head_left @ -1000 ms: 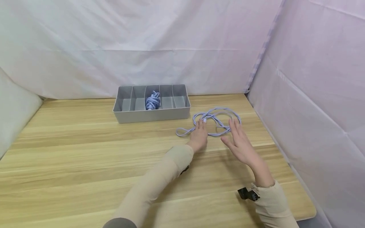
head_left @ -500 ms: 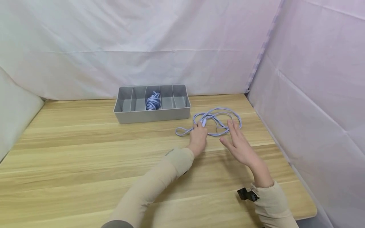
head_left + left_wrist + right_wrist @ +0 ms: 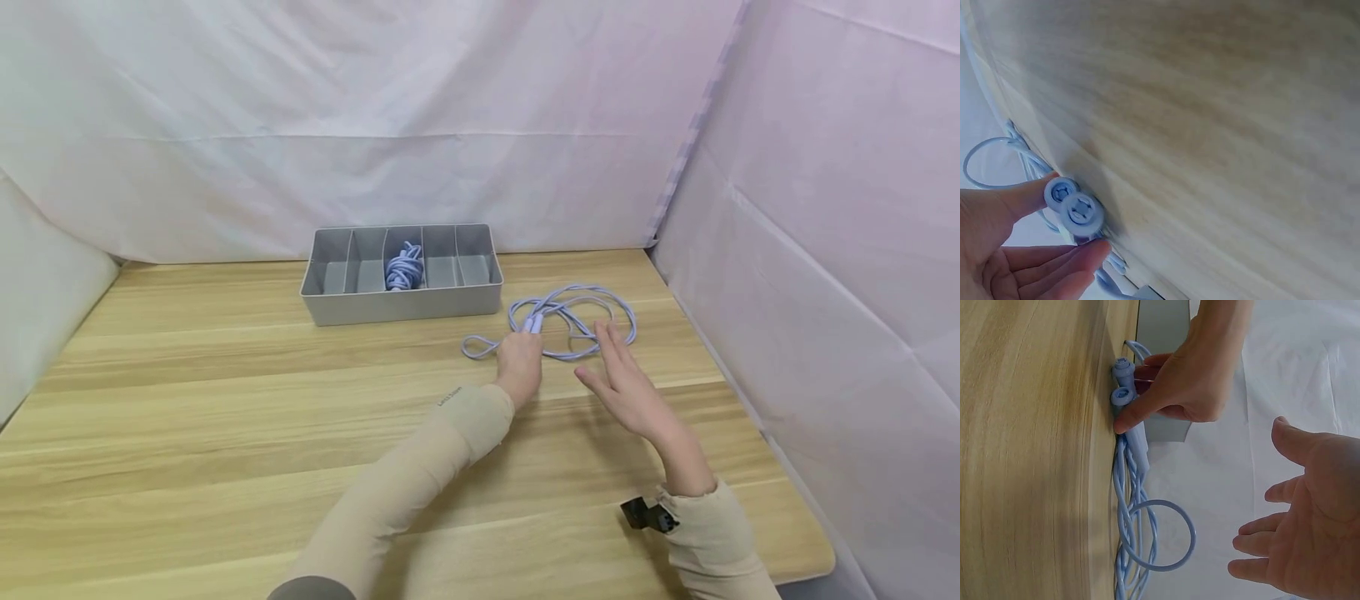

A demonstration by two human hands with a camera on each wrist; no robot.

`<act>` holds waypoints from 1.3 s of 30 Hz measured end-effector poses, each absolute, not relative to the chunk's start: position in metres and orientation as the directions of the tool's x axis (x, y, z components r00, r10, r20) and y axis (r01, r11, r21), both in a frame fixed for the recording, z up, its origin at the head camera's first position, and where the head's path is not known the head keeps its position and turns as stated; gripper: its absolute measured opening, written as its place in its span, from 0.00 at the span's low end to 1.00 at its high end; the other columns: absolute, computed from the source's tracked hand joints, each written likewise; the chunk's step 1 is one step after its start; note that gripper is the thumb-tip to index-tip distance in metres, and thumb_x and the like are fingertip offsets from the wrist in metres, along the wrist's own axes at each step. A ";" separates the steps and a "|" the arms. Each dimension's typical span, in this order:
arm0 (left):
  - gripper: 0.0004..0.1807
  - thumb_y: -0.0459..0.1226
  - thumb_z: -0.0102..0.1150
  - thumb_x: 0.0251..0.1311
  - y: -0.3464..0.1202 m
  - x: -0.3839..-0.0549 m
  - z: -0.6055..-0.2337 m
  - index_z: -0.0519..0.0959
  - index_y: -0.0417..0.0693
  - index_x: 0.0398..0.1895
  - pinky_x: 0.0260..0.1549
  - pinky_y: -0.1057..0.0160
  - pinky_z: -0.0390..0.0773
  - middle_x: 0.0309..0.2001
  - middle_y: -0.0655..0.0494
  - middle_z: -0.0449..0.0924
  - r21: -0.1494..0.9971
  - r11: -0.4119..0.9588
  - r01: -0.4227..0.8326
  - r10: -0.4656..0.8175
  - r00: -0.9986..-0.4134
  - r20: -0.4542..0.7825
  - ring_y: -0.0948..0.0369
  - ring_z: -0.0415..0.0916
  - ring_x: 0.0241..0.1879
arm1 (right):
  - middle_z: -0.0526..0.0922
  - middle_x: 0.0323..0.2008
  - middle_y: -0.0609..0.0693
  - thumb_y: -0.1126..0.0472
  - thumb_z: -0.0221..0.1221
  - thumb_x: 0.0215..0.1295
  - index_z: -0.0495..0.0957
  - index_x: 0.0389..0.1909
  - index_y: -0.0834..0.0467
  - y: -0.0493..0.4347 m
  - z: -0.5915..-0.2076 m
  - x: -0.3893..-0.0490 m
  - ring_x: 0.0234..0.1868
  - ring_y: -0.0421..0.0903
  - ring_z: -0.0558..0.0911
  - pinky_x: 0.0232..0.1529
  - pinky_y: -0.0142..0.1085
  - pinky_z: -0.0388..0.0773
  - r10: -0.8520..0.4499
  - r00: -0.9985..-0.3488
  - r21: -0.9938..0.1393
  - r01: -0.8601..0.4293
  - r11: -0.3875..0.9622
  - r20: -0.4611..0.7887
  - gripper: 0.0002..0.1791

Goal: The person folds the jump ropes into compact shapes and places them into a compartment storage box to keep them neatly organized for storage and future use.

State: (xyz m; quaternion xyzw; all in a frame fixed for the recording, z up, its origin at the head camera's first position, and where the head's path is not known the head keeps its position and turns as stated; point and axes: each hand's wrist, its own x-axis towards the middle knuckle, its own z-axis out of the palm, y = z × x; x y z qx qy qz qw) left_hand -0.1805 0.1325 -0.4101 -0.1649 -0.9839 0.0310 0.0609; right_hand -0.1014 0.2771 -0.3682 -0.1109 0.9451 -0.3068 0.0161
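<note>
A light-blue jump rope lies loosely looped on the table right of the grey tray, its two handles (image 3: 536, 322) side by side. My left hand (image 3: 520, 364) pinches both handles between thumb and fingers; the left wrist view shows their round ends (image 3: 1082, 214) facing the camera. To the right, my right hand (image 3: 630, 390) is held with fingers extended near the rope's loops, holding nothing. In the right wrist view, the left thumb lies along one handle (image 3: 1137, 447), and my right hand (image 3: 1310, 519) is apart from the rope.
The grey tray (image 3: 401, 308) with several compartments stands at the back of the wooden table (image 3: 187, 400). A wound blue rope bundle (image 3: 405, 268) sits in its middle compartment. White cloth (image 3: 375, 125) hangs behind, and another cloth wall (image 3: 832, 250) borders the right side.
My left hand has drawn slightly back toward me and its fingers have closed round the handles, whose ends now show past it. The right hand has hardly moved.
</note>
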 end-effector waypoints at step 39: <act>0.05 0.31 0.55 0.55 0.088 -0.200 -0.411 0.79 0.45 0.34 0.27 0.66 0.79 0.31 0.53 0.81 0.062 0.910 0.410 0.407 -0.912 0.056 0.59 0.78 0.31 | 0.31 0.70 0.61 0.45 0.45 0.67 0.31 0.70 0.55 0.252 -0.365 -0.112 0.68 0.61 0.38 0.64 0.59 0.43 -0.273 -0.962 -0.579 -0.219 0.785 -0.007 0.42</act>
